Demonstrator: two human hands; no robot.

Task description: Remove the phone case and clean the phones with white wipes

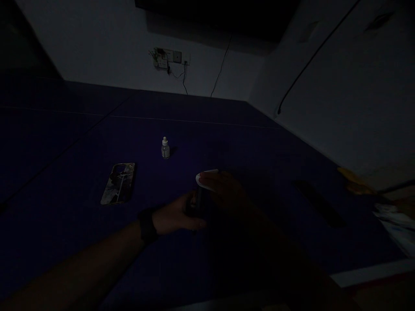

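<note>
The scene is very dark. My left hand (177, 214), with a black band on its wrist, grips a dark, slim phone (200, 198) held up on edge above the table. My right hand (223, 188) presses a white cloth (207, 176) against the phone's upper end, with fingers bent over it. Shadow hides much of the phone and of my right hand. A patterned phone case (119, 183) with a camera cut-out lies flat to the left. Beyond my hands, a small white-capped dropper bottle (165, 148) stands upright.
The blue-purple table (145, 255) runs back to a wall with sockets and cables (168, 57). At right lie a long dark flat object (319, 203), a yellowish item (355, 181) and a pale crumpled packet (394, 224). A black screen (220, 15) hangs above.
</note>
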